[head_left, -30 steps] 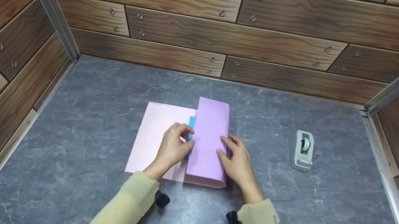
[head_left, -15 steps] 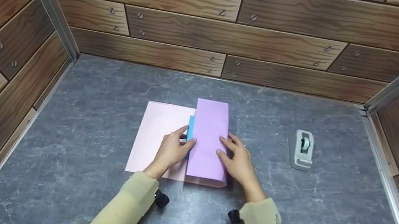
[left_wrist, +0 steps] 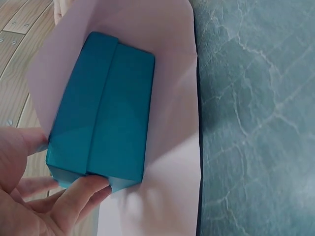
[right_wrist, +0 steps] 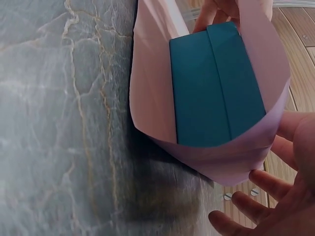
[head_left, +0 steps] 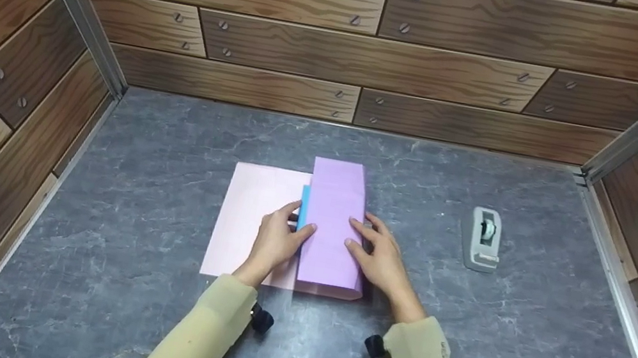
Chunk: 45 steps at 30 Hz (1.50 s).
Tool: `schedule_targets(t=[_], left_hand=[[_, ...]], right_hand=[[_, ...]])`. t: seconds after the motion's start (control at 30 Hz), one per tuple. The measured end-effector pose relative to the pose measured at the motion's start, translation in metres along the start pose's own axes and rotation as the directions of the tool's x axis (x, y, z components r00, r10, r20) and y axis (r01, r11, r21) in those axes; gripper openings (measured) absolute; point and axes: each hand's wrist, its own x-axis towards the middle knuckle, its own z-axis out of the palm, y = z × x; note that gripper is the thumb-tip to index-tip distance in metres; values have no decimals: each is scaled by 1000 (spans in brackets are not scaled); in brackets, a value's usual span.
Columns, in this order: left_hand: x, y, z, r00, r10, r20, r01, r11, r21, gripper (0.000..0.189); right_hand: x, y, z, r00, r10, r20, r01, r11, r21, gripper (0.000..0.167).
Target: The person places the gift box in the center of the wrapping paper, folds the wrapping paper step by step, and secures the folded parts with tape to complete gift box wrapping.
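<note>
A sheet of wrapping paper (head_left: 338, 201), purple outside and pale pink inside, is folded over a blue box (left_wrist: 120, 108). Its pink half lies flat to the left. In the head view only a strip of the box shows at the flap's edge; the right wrist view shows the box (right_wrist: 216, 88) inside the curved paper. The left hand (head_left: 275, 238) holds the box at its left side, thumb on the purple flap and fingers against the box. At the paper's rounded right fold, the right hand (head_left: 381, 254) rests with fingers spread and fairly straight, touching the purple side.
A grey tape dispenser (head_left: 484, 240) with a roll in it stands to the right on the dark marbled tabletop (head_left: 163, 179). Wood-patterned panels (head_left: 289, 47) wall the back and both sides, with metal rails (head_left: 628, 308) along the edges.
The purple flap has come down slightly and shifted a little left. The left hand's fingers have moved down to the box's side, and its thumb has moved onto the flap. The right hand stays nearly still.
</note>
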Motion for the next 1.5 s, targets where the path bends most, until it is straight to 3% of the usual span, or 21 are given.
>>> schedule_targets(t=[0.47,0.73,1.5], left_hand=[[-1,0,0,1000,-6,2,6,1000,-15,58],[-1,1,-1,1000,2,15,-2,1000,-14,59],[0,0,-3,999,22,34,-22,1000,14,58]], right_hand=[[13,5,3,994,-17,-109,36,983,179,46],[22,9,4,997,18,-69,-6,986,166,48],[24,12,9,991,130,-21,-117,943,313,52]])
